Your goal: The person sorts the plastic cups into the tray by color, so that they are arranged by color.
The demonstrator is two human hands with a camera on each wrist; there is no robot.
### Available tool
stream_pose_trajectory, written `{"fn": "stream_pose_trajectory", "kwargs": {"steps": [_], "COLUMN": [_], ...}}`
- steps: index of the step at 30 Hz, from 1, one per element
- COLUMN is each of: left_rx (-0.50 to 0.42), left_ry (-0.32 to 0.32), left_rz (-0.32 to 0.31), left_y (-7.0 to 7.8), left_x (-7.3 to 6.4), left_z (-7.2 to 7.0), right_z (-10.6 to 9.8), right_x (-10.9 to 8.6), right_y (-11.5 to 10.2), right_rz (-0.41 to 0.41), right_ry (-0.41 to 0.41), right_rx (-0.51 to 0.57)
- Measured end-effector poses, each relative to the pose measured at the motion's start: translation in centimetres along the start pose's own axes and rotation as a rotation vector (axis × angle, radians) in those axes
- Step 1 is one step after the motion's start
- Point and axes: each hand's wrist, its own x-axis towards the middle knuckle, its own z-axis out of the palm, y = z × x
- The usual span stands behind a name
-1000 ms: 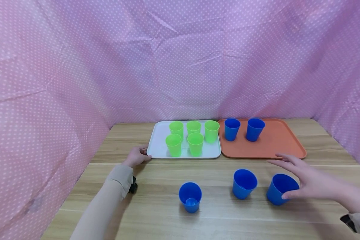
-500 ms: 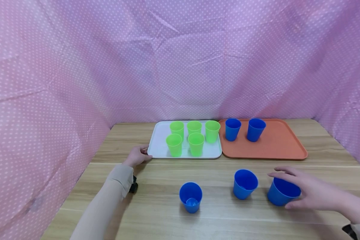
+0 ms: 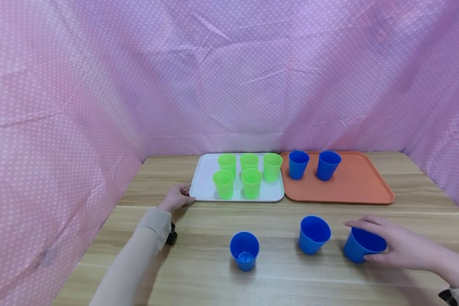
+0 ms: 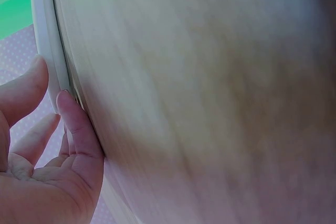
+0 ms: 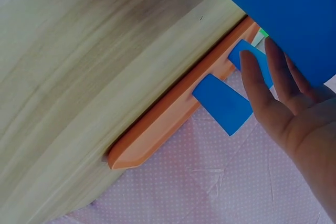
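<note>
My right hand (image 3: 395, 246) curls round a blue cup (image 3: 354, 249) at the front right, thumb at its near side and fingers over the far rim. That cup stands upright on the wooden table. In the right wrist view the same cup (image 5: 286, 9) fills the upper right corner, with my fingers (image 5: 254, 77) along its side. At the left, my left hand (image 3: 174, 198) pinches the near left corner of a white tray (image 3: 203, 182); the left wrist view has thumb and fingers at the tray's rim (image 4: 48, 40). Several green cups (image 3: 224, 185) stand on this tray.
An orange tray (image 3: 361, 182) adjoins the white one and bears two blue cups (image 3: 298, 165). Two more blue cups stand on the table (image 3: 279, 276): one in the middle (image 3: 245, 262), one (image 3: 310, 246) left of my right hand. Pink dotted cloth (image 3: 229, 85) hangs behind.
My right hand has come down from above onto the blue cup at the front right, and its thumb and fingers have closed in round it. The left hand stays at the tray corner.
</note>
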Motion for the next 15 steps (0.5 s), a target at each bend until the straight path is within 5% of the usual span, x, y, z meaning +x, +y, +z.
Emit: {"fn": "stream_pose_trajectory", "kwargs": {"steps": [15], "left_rx": [0.005], "left_ry": [0.001], "left_rz": [-0.008], "left_y": [0.2], "left_x": [-0.2], "left_z": [-0.1], "right_z": [-2.0], "right_x": [1.2], "right_y": [2.0], "right_rz": [0.066], "right_ry": [0.071], "right_rx": [-0.059]}}
